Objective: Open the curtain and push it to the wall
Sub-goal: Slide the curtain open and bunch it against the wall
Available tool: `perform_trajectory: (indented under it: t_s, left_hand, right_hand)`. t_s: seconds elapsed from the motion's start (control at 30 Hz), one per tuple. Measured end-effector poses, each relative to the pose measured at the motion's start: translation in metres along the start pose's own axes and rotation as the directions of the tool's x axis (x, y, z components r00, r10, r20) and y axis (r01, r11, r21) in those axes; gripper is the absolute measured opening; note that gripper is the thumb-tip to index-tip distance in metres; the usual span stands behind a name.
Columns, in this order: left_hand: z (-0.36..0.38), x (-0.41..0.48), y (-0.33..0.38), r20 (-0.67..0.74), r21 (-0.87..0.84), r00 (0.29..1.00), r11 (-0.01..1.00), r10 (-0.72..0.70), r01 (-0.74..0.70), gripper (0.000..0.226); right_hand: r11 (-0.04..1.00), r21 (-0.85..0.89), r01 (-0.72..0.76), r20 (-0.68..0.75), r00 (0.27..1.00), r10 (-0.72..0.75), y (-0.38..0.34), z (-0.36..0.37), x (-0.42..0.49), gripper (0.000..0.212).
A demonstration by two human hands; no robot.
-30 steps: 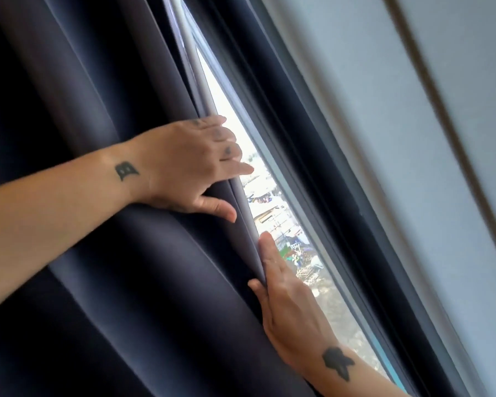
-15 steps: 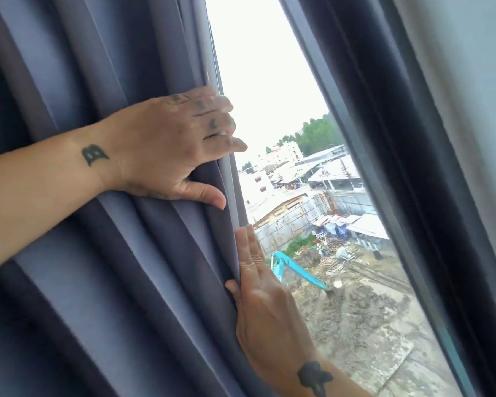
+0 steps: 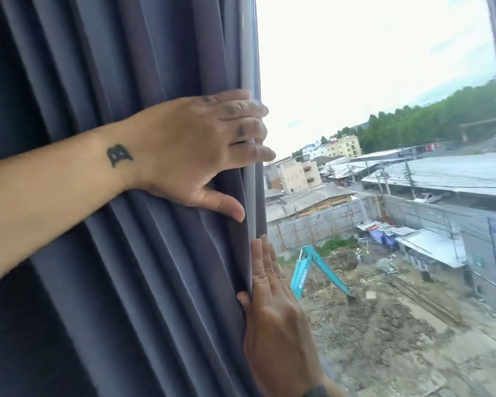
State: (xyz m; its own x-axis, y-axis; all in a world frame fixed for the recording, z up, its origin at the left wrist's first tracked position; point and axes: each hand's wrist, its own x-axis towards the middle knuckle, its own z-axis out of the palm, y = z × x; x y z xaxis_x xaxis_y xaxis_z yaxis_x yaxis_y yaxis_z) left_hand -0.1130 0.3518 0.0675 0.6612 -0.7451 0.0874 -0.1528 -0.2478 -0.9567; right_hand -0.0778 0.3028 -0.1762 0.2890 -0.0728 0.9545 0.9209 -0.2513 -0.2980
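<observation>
Dark grey-blue pleated fabric curtain (image 3: pixel 121 196), gathered into folds across the left half of view, free edge running down the middle beside bare window glass (image 3: pixel 384 138). Left hand (image 3: pixel 195 147) high on that edge, grip closed: fingers hooked round the hem, thumb pressed flat on the front folds. Right hand (image 3: pixel 272 305) lower down, just below the left: fingers straight along the hem's outer side, thumb tucked on the room side, edge pinched between. Beyond the glass, a turquoise excavator arm (image 3: pixel 312 270) on muddy ground.
</observation>
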Motion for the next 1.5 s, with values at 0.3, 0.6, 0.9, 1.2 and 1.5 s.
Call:
perform_trajectory:
  t_s: [0.3, 0.6, 0.9, 1.2, 1.5]
  left_hand:
    - [0.016, -0.115, 0.007, 0.024, 0.041, 0.999, 0.999, 0.027, -0.028, 0.079]
    - [0.008, -0.201, 0.011, 0.086, 0.067, 0.996, 0.997, -0.031, 0.025, 0.078]
    - [0.013, -0.269, 0.009, 0.207, 0.102, 0.974, 0.993, -0.087, 0.067, 0.078]
    - [0.021, -0.302, 0.008, 0.284, 0.104, 0.949, 0.988, -0.14, 0.114, 0.082]
    - [0.025, -0.299, 0.003, 0.328, 0.12, 0.936, 0.988, -0.128, 0.093, 0.08]
  right_hand:
    - [0.999, 0.041, 0.016, 0.039, 0.999, -0.018, -0.057, 0.064, -0.039, 0.048]
    - [0.99, 0.125, 0.062, 0.037, 0.997, -0.067, -0.122, 0.109, -0.064, 0.047]
    - [0.98, 0.201, -0.007, 0.062, 0.998, -0.005, -0.169, 0.158, -0.081, 0.048]
    - [0.947, 0.32, -0.041, 0.116, 0.993, 0.004, -0.197, 0.188, -0.082, 0.049]
    - [0.917, 0.375, -0.135, 0.22, 0.974, 0.054, -0.193, 0.178, -0.068, 0.065]
